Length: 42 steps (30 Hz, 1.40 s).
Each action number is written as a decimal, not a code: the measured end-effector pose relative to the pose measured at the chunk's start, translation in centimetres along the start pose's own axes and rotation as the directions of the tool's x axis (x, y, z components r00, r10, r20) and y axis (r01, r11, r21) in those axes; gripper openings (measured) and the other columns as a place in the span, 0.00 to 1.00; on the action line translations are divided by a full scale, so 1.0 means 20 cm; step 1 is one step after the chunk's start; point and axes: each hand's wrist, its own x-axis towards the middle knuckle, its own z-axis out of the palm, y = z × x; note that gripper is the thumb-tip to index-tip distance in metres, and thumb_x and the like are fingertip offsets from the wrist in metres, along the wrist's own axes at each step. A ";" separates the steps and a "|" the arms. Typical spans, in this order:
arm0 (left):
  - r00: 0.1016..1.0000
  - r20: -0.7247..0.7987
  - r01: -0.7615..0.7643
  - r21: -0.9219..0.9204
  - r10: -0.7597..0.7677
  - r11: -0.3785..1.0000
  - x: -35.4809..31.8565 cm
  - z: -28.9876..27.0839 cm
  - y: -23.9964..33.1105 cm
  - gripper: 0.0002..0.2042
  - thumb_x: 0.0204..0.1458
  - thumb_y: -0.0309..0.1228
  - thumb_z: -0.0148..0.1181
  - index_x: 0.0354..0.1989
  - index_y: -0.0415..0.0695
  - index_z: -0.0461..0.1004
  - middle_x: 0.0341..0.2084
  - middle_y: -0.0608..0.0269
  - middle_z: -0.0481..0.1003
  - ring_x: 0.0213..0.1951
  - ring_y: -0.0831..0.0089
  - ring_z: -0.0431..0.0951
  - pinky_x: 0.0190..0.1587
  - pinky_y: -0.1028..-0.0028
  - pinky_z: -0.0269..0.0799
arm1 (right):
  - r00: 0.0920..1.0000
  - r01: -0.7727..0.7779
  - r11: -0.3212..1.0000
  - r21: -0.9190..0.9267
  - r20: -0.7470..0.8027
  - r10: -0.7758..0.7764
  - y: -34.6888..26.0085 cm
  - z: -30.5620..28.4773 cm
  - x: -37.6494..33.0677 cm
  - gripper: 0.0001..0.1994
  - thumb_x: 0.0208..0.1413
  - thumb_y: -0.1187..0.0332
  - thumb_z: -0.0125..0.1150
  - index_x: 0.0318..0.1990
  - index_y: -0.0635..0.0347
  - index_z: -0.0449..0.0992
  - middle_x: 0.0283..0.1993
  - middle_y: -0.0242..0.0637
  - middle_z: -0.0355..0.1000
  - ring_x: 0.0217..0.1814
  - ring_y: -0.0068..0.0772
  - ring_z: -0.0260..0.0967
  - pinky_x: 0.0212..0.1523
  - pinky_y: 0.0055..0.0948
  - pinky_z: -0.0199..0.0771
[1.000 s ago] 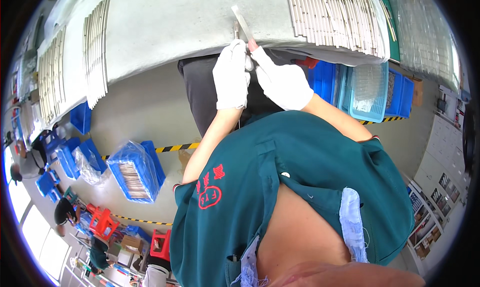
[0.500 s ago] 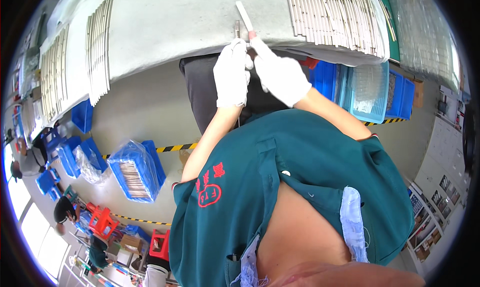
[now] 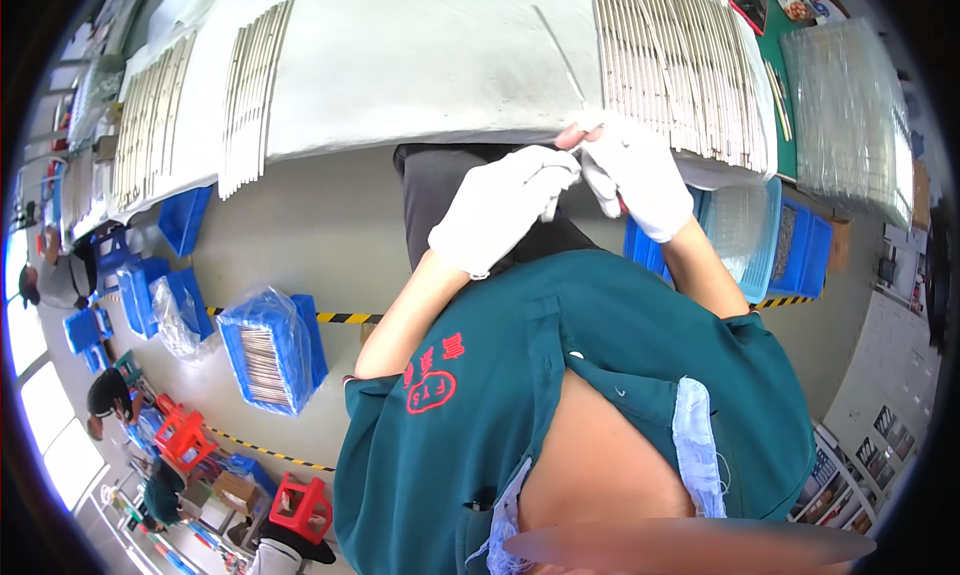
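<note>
Both hands wear white gloves and meet just in front of the table's near edge. My right hand (image 3: 640,175) is closed on a thin metal strip (image 3: 559,55), which points away over the table and tilts to the left. Bare fingertips show at the end of that glove. Close against it, my left hand (image 3: 508,203) has its fingers pinched together beside the strip's near end. What lies between those fingers is hidden. A dense row of slim metal rails (image 3: 680,70) lies on the table right of the strip.
Two smaller groups of rails, one nearer (image 3: 258,90) and one farther left (image 3: 152,120), lie on the white-covered table (image 3: 420,65). Clear plastic trays (image 3: 845,125) are stacked at the right. Blue bins (image 3: 800,255) stand below the table; a bagged blue crate (image 3: 265,350) sits on the floor.
Both hands have moved right, toward the dense row of rails. The strip in my right hand now shows as a thin line instead of a broad white face. My view has shifted slightly.
</note>
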 end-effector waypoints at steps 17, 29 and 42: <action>0.626 -0.616 0.624 0.764 0.478 0.167 0.06 -0.80 -0.37 0.27 0.50 0.51 0.52 0.50 0.41 0.68 0.50 0.54 0.66 0.54 0.60 0.63 0.55 0.57 0.56 | 0.369 0.432 0.734 -0.524 -0.640 -0.674 0.08 -0.58 -0.06 0.09 0.58 0.74 0.46 0.43 0.63 0.70 0.34 0.43 0.74 0.17 0.16 0.61 0.16 0.15 0.58; 0.704 -0.601 0.530 0.799 0.378 0.283 0.23 -0.85 -0.32 0.17 0.51 0.47 0.52 0.35 0.46 0.75 0.37 0.60 0.75 0.38 0.62 0.73 0.42 0.64 0.68 | 0.863 -0.136 0.128 -0.982 -0.181 -0.472 0.20 -0.64 -0.19 0.11 0.54 0.64 0.54 0.43 0.50 0.76 0.41 0.33 0.74 0.37 0.37 0.72 0.42 0.30 0.69; 0.781 -0.623 0.446 0.506 -0.045 0.738 0.37 -0.63 -0.16 0.13 0.50 0.34 0.48 0.36 0.40 0.75 0.28 0.50 0.76 0.33 0.58 0.76 0.38 0.63 0.70 | 0.776 0.142 -0.066 -0.988 0.153 -0.611 0.12 -0.29 0.00 0.13 0.45 0.76 0.52 0.41 0.56 0.73 0.66 0.35 0.54 0.24 0.35 0.67 0.23 0.30 0.68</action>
